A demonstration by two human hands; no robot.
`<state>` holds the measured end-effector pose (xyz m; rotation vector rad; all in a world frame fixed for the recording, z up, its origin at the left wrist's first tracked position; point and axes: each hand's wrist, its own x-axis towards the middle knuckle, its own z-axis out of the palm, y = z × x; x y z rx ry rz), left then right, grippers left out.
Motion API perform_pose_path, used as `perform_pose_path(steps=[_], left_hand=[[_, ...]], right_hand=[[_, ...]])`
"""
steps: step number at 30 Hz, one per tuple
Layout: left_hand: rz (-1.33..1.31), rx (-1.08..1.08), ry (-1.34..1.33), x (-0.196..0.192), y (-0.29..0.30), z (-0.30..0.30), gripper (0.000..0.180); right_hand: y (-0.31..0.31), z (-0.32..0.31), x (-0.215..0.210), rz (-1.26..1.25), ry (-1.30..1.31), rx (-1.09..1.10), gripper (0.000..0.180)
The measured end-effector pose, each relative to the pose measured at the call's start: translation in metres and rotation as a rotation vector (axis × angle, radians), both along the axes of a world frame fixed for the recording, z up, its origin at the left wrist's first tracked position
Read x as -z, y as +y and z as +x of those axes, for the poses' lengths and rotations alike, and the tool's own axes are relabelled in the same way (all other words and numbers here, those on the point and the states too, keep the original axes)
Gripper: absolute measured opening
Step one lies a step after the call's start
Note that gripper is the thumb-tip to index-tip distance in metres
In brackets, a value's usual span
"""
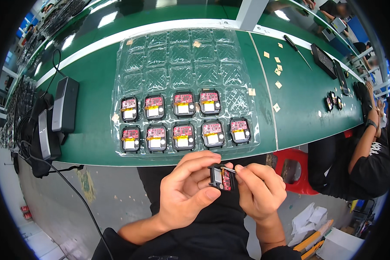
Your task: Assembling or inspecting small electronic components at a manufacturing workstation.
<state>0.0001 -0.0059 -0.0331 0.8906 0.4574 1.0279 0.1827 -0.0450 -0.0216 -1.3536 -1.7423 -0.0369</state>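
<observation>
Both hands pinch one small black device point(221, 178) with a red circuit board — left hand point(187, 190) gripping it, right hand point(259, 190) at its edge — below a clear tray point(184, 69) on the green tabletop point(307, 99).

Nine small black modules with red circuit boards point(183, 104) sit in one clear blister tray point(182, 56) near the counter's point(95, 86) front edge: four behind, five in front. A tenth module point(222, 177) is held off the counter. Two grey chargers point(65, 104) lie at its left end.

Nine modules point(183, 136) sit in the tray's point(177, 65) near rows (table point(307, 99) beneath); hands point(221, 190) before it.
</observation>
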Motion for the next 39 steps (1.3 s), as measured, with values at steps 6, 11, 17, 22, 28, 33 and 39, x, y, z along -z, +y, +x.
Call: perform_pose_path(steps=[6, 11, 17, 22, 28, 33, 39], left_hand=[[0.016, -0.021, 0.031, 0.001, 0.003, 0.001, 0.052], [0.1, -0.136, 0.011, -0.003, 0.003, 0.003, 0.051], [0.934, -0.376, 0.461, -0.01, 0.017, 0.007, 0.048], [0.969, -0.503, 0.542, -0.006, 0.018, 0.007, 0.052], [0.828, -0.35, 0.446, -0.013, 0.007, 0.0, 0.048], [0.425, -0.147, 0.119, -0.093, -0.023, 0.004, 0.033], [0.304, -0.054, -0.372, -0.113, -0.028, 0.028, 0.024]], right_hand=[[-0.002, 0.002, -0.006, -0.072, -0.113, 0.004, 0.028], [-0.003, 0.014, -0.013, -0.205, 0.283, -0.041, 0.023], [0.0, -0.002, -0.049, -0.497, 0.466, -0.206, 0.031], [0.032, 0.007, -0.045, -0.11, 0.066, 0.032, 0.028], [0.078, 0.03, -0.036, -0.205, -0.398, 0.127, 0.03], [0.078, 0.031, -0.049, -0.503, -0.521, 0.142, 0.031], [0.083, 0.053, -0.031, -0.329, -0.184, 0.052, 0.045]])
